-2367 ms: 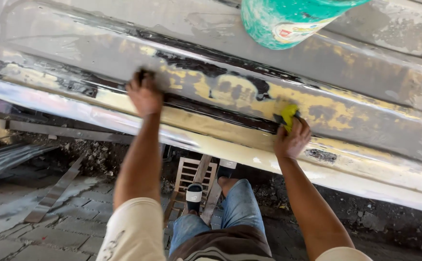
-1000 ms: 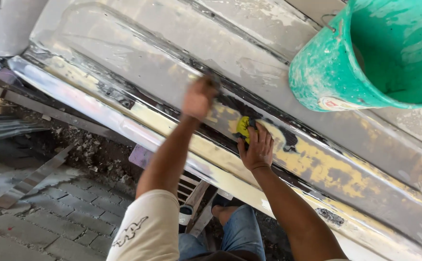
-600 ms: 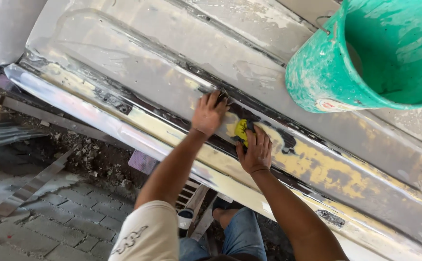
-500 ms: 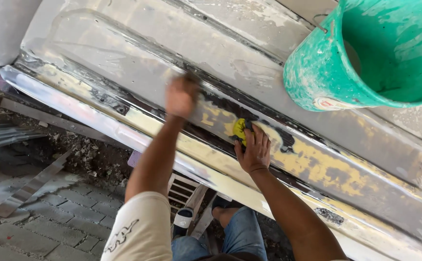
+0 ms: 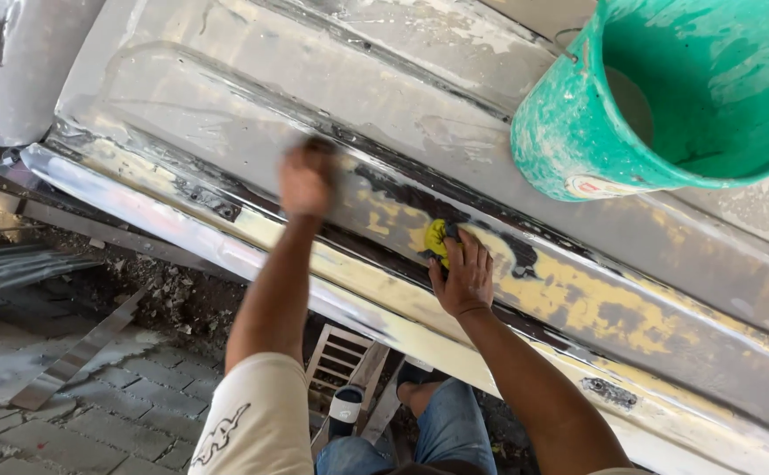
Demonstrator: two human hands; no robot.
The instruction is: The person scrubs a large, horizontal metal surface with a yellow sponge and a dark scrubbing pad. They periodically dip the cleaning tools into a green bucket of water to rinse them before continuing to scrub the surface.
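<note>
Metal, grey and worn down to patches of yellow primer and dark bare spots, fills most of the view: a long ribbed panel [image 5: 252,114] running from upper left to lower right, with a bright chromed lower edge. On its upper part at the right stands a green plastic bucket [image 5: 666,97], streaked with pale residue and well apart from both hands. Below the panel lie paving bricks [image 5: 94,413], some loose metal strips, and a small wooden stool [image 5: 345,361] beside the person's knee. The right hand [image 5: 464,277] lies flat on the yellow-patched band, fingers spread and pressing a small yellow pad [image 5: 437,242], which peeks out under the fingertips just beside a dark bare patch. The left hand [image 5: 305,176] is blurred with motion farther left on the same band; it looks curled over something dark, but I cannot tell what it holds or how tightly it is closed. To rub such a band well, it seems wise to keep the pad flat under the whole palm, follow the rib lengthwise with even pressure, and overlap each pass into the dark edge, so no ridge is left between the yellow patches and the bare metal.
</note>
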